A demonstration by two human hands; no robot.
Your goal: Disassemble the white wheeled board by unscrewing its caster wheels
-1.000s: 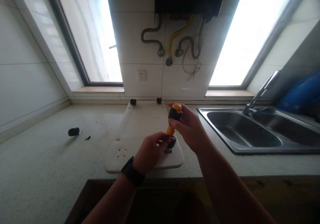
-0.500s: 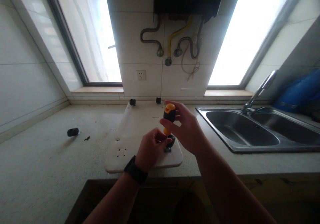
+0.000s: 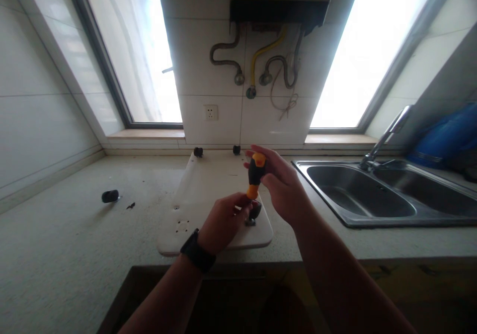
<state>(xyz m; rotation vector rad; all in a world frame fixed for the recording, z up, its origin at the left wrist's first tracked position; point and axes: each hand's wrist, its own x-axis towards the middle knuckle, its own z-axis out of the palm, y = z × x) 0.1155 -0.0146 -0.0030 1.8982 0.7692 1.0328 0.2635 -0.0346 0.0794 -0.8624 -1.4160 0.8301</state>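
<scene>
A screwdriver (image 3: 256,175) with a black and orange handle stands nearly upright, tipped slightly right, over the near right corner of a white panel (image 3: 208,180). My right hand (image 3: 285,185) is around its handle, fingers behind and thumb at the side. Low at the shaft, my left hand (image 3: 225,219) pinches with thumb and fingers; the screwdriver's tip is hidden there. Just beside those fingertips is a black caster (image 3: 255,210) on the panel. Two more casters, a left one (image 3: 198,152) and a right one (image 3: 236,149), sit at the panel's far edge. Four-hole markings (image 3: 182,225) show at its near left corner.
A loose black caster (image 3: 110,196) lies on the speckled counter (image 3: 74,244) at left, near a small dark scrap (image 3: 130,206). To the right is a steel double sink (image 3: 350,222) with a faucet (image 3: 387,135). Hoses (image 3: 253,65) hang on the back wall.
The screwdriver handle has tilted to the right, and my right hand's fingers have loosened and shifted around it. My left hand stays at the shaft, its wrist moved slightly left.
</scene>
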